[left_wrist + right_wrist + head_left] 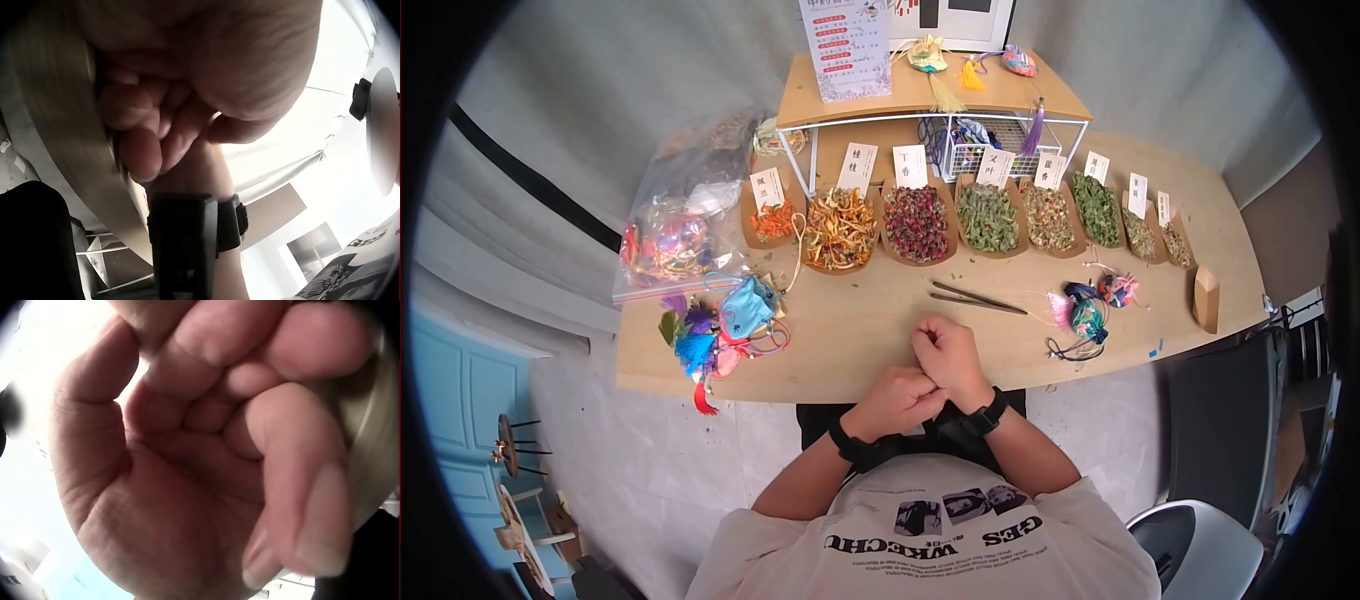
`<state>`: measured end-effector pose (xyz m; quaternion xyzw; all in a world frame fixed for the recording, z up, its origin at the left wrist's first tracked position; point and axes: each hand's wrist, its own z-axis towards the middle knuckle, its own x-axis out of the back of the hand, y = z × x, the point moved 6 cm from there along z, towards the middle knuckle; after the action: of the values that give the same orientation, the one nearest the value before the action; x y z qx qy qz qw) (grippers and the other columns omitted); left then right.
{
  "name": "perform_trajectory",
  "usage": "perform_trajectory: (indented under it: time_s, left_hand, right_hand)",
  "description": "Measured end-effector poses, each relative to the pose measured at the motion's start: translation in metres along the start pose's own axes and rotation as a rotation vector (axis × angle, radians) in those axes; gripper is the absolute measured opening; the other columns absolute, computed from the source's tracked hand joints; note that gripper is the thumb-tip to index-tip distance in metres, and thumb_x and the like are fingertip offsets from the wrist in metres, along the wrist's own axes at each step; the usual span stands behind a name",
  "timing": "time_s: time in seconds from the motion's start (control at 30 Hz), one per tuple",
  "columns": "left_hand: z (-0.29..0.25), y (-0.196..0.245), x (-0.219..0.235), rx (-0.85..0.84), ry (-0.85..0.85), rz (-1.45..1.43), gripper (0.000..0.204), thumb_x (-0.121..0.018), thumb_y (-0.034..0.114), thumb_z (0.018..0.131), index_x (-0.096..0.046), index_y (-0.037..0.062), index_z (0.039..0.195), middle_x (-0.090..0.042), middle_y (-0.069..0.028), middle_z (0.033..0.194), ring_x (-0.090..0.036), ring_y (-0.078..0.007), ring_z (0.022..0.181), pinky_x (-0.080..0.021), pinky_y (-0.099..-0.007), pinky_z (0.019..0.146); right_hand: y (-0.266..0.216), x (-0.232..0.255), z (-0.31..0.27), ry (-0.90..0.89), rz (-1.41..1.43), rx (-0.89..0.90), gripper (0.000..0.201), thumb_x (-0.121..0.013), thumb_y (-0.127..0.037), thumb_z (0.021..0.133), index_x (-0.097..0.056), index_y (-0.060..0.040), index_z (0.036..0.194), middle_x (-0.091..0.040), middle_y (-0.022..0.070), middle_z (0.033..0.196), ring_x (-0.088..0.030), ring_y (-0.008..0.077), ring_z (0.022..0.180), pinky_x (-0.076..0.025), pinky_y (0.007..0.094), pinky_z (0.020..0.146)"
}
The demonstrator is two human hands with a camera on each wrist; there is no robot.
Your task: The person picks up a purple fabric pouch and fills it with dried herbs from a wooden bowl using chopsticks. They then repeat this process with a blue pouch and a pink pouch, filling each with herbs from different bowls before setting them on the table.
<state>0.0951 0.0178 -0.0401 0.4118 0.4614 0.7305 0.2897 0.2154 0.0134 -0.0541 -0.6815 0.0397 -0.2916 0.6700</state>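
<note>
At the front edge of the table my left hand (895,402) and right hand (953,362) rest against each other, the left one touching the right near its wrist. Neither holds an object. Loosely curled fingers (140,153) show in the left wrist view, close to the other wrist and its black band. In the right wrist view the right hand (169,506) has a bare palm and bent fingers. Just beyond the hands lies a pair of dark tweezers (978,298).
Paper trays of dried herbs, including red buds (917,222) and green leaves (990,215), line the back with label cards. Sachets lie left, including a blue pouch (748,307), and right (1088,320). A plastic bag (675,240) sits left; a wooden shelf (940,98) stands behind.
</note>
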Motion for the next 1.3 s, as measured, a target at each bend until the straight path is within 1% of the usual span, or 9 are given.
perform_trajectory:
  time_s: [0.07, 0.2, 0.37, 0.47, 0.63, 0.7, 1.03, 1.1, 1.3]
  left_hand:
    - [-0.001, 0.001, 0.001, -0.052, 0.053, -0.032, 0.018, -0.054, 0.003, 0.094, -0.071, -0.002, 0.092, -0.07, -0.01, 0.077, -0.066, -0.0189, 0.067, -0.053, -0.0319, 0.063]
    - [-0.005, -0.008, 0.005, 0.14, 0.015, -0.323, 0.021, -0.051, 0.002, 0.095, -0.072, -0.0029, 0.092, -0.07, -0.0083, 0.076, -0.065, -0.0143, 0.066, -0.051, -0.0277, 0.06]
    - [-0.012, -0.026, 0.012, 0.357, 0.005, -0.489, 0.026, -0.047, 0.002, 0.096, -0.073, -0.0037, 0.09, -0.069, -0.0066, 0.074, -0.062, -0.0095, 0.062, -0.046, -0.0222, 0.055]
    - [-0.011, -0.025, 0.015, 0.393, 0.081, -0.579, 0.026, -0.049, 0.003, 0.096, -0.073, -0.0031, 0.09, -0.068, -0.0059, 0.073, -0.062, -0.009, 0.062, -0.046, -0.0223, 0.055]
    - [-0.006, -0.018, 0.016, 0.397, 0.078, -0.577, 0.025, -0.049, 0.004, 0.097, -0.072, -0.003, 0.089, -0.068, -0.0055, 0.074, -0.062, -0.0088, 0.062, -0.046, -0.0218, 0.056]
    - [-0.007, -0.017, 0.014, 0.401, 0.085, -0.568, 0.025, -0.049, 0.004, 0.097, -0.072, -0.0031, 0.088, -0.068, -0.0054, 0.074, -0.062, -0.0088, 0.062, -0.047, -0.0217, 0.056]
    - [-0.011, -0.023, 0.012, 0.399, 0.125, -0.568, 0.02, -0.055, 0.006, 0.101, -0.071, -0.0027, 0.093, -0.068, -0.0044, 0.077, -0.061, -0.0083, 0.064, -0.047, -0.0219, 0.058]
    - [-0.012, -0.023, 0.01, 0.404, 0.139, -0.565, 0.017, -0.058, 0.005, 0.101, -0.071, -0.0028, 0.095, -0.068, -0.0045, 0.078, -0.061, -0.0081, 0.065, -0.047, -0.0219, 0.059]
    - [-0.008, 0.018, 0.021, 0.236, 0.273, -0.274, 0.011, -0.07, 0.002, 0.094, -0.072, 0.0001, 0.104, -0.07, -0.0024, 0.085, -0.063, -0.0067, 0.069, -0.05, -0.0224, 0.063]
  right_hand:
    - [0.004, -0.001, 0.001, -0.01, 0.012, 0.026, 0.01, -0.064, -0.006, 0.093, -0.069, 0.0017, 0.09, -0.064, 0.0054, 0.068, -0.057, 0.0086, 0.062, -0.048, 0.0278, 0.057]
    - [0.009, 0.01, -0.005, -0.07, 0.108, -0.056, 0.007, -0.064, -0.004, 0.094, -0.069, 0.0009, 0.092, -0.065, 0.0017, 0.071, -0.057, 0.0073, 0.063, -0.048, 0.0255, 0.057]
    - [-0.002, 0.131, -0.008, 0.456, -0.167, 0.178, 0.009, -0.068, -0.005, 0.089, -0.071, -0.0001, 0.097, -0.07, 0.011, 0.081, -0.066, 0.0155, 0.067, -0.053, 0.0294, 0.061]
    - [-0.017, 0.203, -0.017, 0.695, -0.675, 0.068, 0.026, -0.076, -0.015, 0.087, -0.068, 0.0028, 0.104, -0.068, 0.0185, 0.094, -0.066, 0.0324, 0.078, -0.055, 0.0389, 0.072]
    - [0.054, 0.258, -0.024, 0.601, -0.77, -0.125, 0.039, -0.083, -0.025, 0.08, -0.067, 0.0059, 0.099, -0.067, 0.0227, 0.09, -0.064, 0.0384, 0.078, -0.053, 0.0441, 0.074]
    - [0.061, 0.257, -0.025, 0.537, -0.48, -0.276, 0.037, -0.084, -0.023, 0.078, -0.065, 0.0066, 0.091, -0.066, 0.0216, 0.08, -0.063, 0.0401, 0.074, -0.052, 0.0452, 0.07]
    - [0.033, 0.24, -0.028, 0.624, -0.648, -0.18, 0.035, -0.084, -0.02, 0.08, -0.057, 0.001, 0.082, -0.059, 0.0113, 0.07, -0.058, 0.0221, 0.064, -0.048, 0.0371, 0.062]
    - [-0.007, 0.227, -0.034, 0.74, -0.377, 0.033, 0.028, -0.082, -0.013, 0.084, -0.057, -0.0003, 0.088, -0.06, 0.0074, 0.07, -0.06, 0.018, 0.065, -0.049, 0.0353, 0.061]
    - [-0.047, 0.112, -0.028, 0.257, 0.051, 0.148, 0.021, -0.078, 0.001, 0.085, -0.058, -0.0022, 0.091, -0.064, 0.0067, 0.081, -0.063, 0.0104, 0.07, -0.052, 0.0254, 0.064]
